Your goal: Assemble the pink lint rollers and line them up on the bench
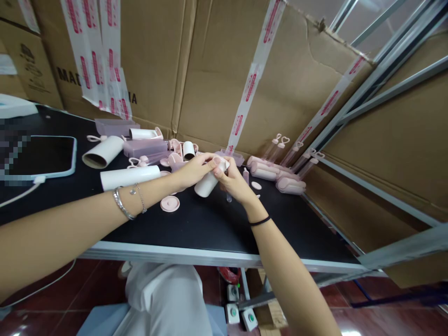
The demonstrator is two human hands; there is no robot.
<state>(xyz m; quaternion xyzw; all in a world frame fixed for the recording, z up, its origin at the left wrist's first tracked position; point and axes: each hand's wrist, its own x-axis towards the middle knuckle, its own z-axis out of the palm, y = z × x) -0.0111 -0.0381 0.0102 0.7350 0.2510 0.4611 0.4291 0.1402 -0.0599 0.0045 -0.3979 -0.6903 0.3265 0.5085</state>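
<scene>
Both hands are closed around a white paper roll [207, 183], tilted above the black table top. My left hand [200, 167] grips its upper end from the left, the thumb at the top edge. My right hand [235, 181] closes on the same end from the right, its thumb meeting the left one at a loose white flap. The hands hide part of the roll's upper end. Below and to the left lies a round pink cap [170, 204]. A small pink oval piece [256, 185] rests just right of my right hand.
More white rolls [130, 178], purple translucent cases [145, 148] and pink parts are spread at left. Several pink rollers with heart-loop handles [291, 185] stand by the cardboard wall [210, 70] at right. A phone [42, 156] with a cable lies far left. Metal posts border the right side.
</scene>
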